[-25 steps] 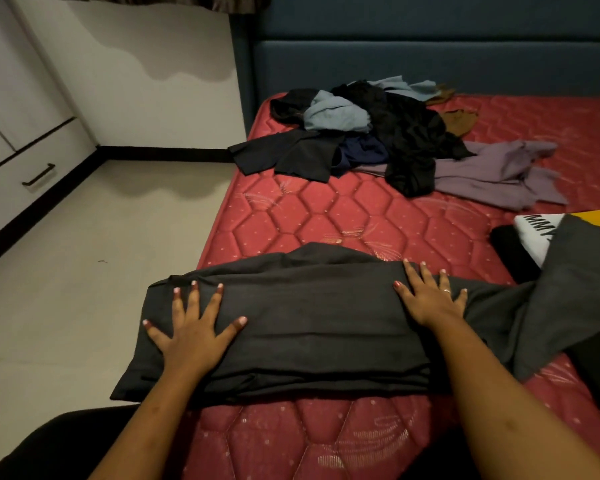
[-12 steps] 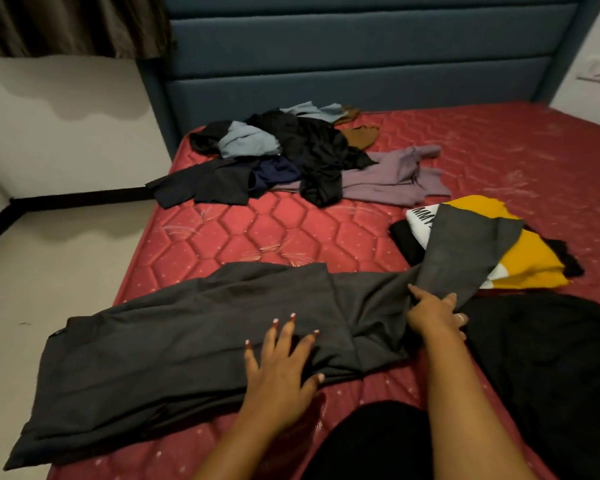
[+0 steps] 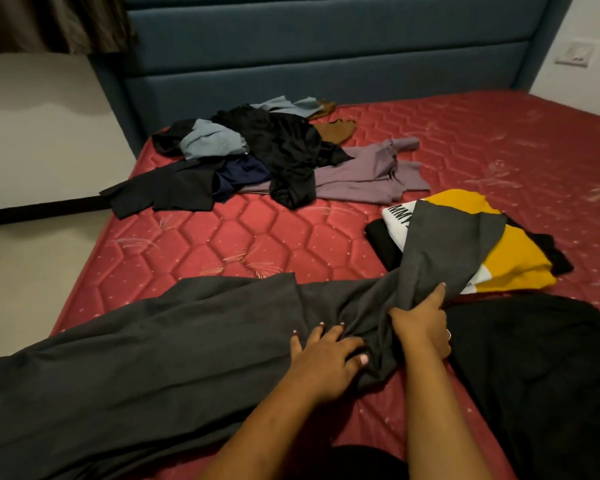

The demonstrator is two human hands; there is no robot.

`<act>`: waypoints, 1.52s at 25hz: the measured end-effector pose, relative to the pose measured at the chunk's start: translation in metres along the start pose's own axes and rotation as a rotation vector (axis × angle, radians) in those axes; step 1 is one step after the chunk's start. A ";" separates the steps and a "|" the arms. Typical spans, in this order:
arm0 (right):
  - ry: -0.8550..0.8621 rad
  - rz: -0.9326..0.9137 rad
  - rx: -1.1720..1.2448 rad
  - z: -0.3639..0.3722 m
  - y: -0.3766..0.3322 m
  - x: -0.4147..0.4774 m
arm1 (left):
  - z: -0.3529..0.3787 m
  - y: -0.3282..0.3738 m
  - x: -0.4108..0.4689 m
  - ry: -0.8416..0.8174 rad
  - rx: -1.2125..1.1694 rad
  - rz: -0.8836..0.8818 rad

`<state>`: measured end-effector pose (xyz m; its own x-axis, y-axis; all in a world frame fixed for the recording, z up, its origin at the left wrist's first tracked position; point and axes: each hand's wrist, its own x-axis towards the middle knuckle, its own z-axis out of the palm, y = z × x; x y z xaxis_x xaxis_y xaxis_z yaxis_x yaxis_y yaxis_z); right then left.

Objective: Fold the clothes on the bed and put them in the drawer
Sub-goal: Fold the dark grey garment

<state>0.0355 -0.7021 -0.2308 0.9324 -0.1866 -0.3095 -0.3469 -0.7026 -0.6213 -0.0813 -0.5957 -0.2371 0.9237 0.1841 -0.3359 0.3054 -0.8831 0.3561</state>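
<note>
A long dark grey garment lies across the near part of the red mattress, its far end draped over a yellow, white and black folded top. My left hand bunches the grey cloth near its middle, fingers curled into it. Just to the right, my right hand grips the same cloth where it narrows. A heap of unfolded clothes sits further up the bed. The drawer is out of sight.
A black garment lies spread at the near right. A blue padded headboard closes the far side. Pale floor runs along the mattress's left edge. A wall socket is at the far right.
The view has swung right, away from the cupboard. Both hands moved right along the grey garment, from pressing it flat to gathering and gripping its middle close together.
</note>
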 end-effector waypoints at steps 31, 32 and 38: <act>0.410 0.073 1.240 -0.112 0.055 0.128 | -0.021 0.093 0.145 0.749 0.147 0.192; 0.302 0.172 1.398 -0.107 0.066 0.134 | -0.023 0.095 0.145 0.786 0.210 0.209; 0.140 0.253 1.483 -0.102 0.080 0.147 | 0.020 0.124 0.119 0.757 0.209 0.343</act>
<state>0.1549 -0.8555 -0.2521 0.8063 -0.3153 -0.5005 -0.2005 0.6504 -0.7327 0.0622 -0.6914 -0.2504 0.8854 0.0651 0.4602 0.0006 -0.9903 0.1389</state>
